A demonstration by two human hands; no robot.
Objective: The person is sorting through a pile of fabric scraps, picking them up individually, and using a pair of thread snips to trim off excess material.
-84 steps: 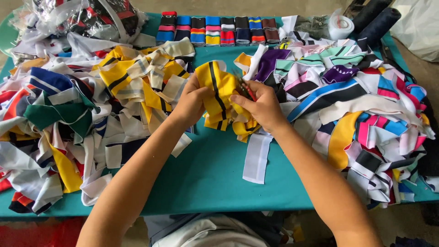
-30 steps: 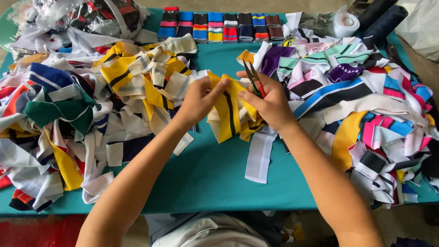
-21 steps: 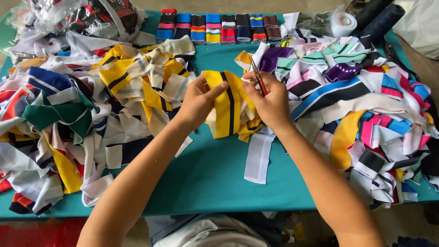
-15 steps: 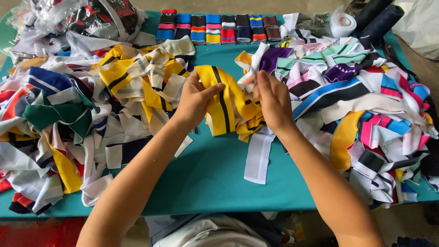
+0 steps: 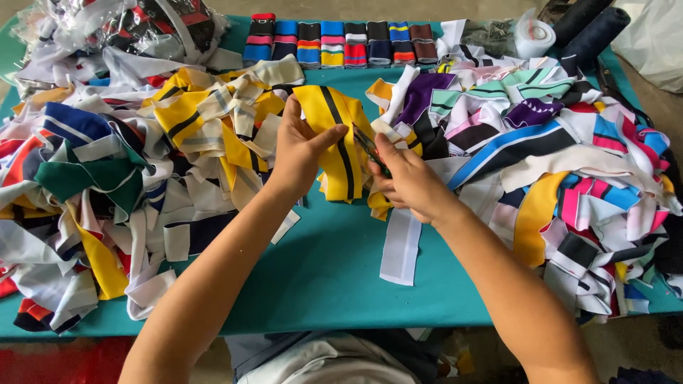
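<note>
A teal counter runs across the whole view, heaped on both sides with knit collar and cuff strips. The left heap is mostly white, yellow, green and navy; the right heap mixes pink, blue, purple, mint and black. Along the far edge stands a neat row of folded striped pieces, with a roll of white tape and two dark rolls beyond it to the right. A plain white strip lies flat near the middle.

Between the heaps, lifted just off the counter, is the yellow knit piece with black stripes. Its long axis runs away from the person, stripes roughly vertical in the view. The left hand is closed on its left edge, thumb across the front. The right hand sits just right of the piece, curled shut around small thread snips whose tip points up-left and meets the right edge of the fabric.
</note>
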